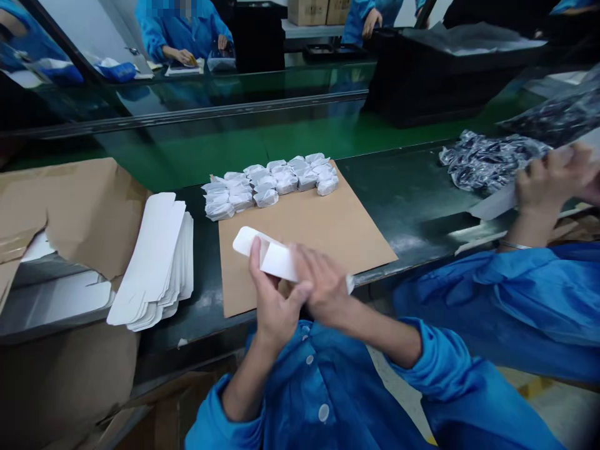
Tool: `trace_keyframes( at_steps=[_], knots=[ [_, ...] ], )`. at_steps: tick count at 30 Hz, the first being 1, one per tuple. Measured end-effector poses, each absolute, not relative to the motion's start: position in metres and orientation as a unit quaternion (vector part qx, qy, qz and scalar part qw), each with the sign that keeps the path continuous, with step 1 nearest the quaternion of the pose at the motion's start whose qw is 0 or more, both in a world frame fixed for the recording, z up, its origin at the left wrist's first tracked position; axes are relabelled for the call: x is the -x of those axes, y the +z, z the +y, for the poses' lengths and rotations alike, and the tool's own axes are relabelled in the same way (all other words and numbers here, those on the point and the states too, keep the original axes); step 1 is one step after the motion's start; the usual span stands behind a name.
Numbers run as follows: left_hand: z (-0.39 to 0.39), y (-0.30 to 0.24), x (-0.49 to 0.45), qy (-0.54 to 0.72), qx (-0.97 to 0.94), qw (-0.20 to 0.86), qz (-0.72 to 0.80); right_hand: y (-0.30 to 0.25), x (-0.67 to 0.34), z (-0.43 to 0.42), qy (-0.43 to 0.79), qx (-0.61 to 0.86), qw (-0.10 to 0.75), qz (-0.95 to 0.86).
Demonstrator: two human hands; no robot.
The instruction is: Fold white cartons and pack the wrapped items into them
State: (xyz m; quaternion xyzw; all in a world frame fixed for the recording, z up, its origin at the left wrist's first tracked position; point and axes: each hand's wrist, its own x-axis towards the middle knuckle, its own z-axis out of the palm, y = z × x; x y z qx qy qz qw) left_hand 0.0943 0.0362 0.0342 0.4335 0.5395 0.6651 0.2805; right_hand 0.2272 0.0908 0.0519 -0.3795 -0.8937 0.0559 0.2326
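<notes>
A slim white carton (280, 261) is held between my two hands above a brown cardboard sheet (300, 228). Its left end has a rounded flap standing out. My left hand (272, 306) grips it from below, thumb and fingers about its sides. Over the carton's right part, my right hand (323, 281) is closed, hiding much of it; a whitish bit shows past that hand. Several small bundles in white wrapping (267, 181) sit in rows along the sheet's far edge. To the left lies a stack of flat white cartons (152, 259).
An opened cardboard box (70, 212) with white cartons inside stands far left. On the right, a co-worker's hands (553, 175) hold something white beside crumpled clear plastic bags (492, 159). A black bin (445, 75) stands beyond the green conveyor (187, 147). Other people work across it.
</notes>
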Motion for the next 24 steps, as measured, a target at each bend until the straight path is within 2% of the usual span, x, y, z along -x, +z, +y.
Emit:
trace_keyframes(
  at_steps=[3,8,10,13,16,19,24],
  knots=[
    [0.046,0.031,-0.096,0.627,-0.401,0.281,0.606,0.059,-0.226,0.075,0.172,0.281,0.194,-0.924],
    [0.046,0.030,-0.075,0.584,-0.505,0.240,0.588,0.078,-0.233,0.097,0.312,0.282,0.297,-0.857],
    [0.042,0.032,-0.073,0.571,-0.526,0.246,0.580,0.079,-0.233,0.109,0.357,0.229,0.286,-0.860],
    [0.037,0.035,-0.074,0.526,-0.541,0.259,0.603,0.079,-0.231,0.122,0.434,0.274,0.338,-0.789],
    [0.037,0.037,-0.075,0.495,-0.557,0.263,0.612,0.079,-0.225,0.132,0.567,0.342,0.386,-0.642],
    [0.040,0.034,-0.077,0.491,-0.568,0.253,0.610,0.079,-0.215,0.134,0.667,0.304,0.333,-0.594],
    [0.041,0.022,-0.081,0.529,-0.546,0.211,0.614,0.077,-0.209,0.125,0.669,0.282,0.304,-0.616]
  ],
)
